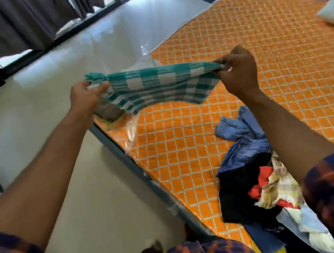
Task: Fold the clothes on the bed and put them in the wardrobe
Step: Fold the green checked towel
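Clothes pile (256, 179), unfolded, lies at the near right of the bed (273, 68). At least four garments show (denim, black, red, pale check); overlap hides the exact count. One green-and-white checked cloth (161, 87) hangs stretched in the air over the bed's left edge. The left hand (86, 98) pinches one upper corner and the right hand (238, 72) pinches the other. The cloth appears thin, light and limp, and is probably best handled by its corners and edges. One folded brown item (108, 111) rests on the bed beneath it.
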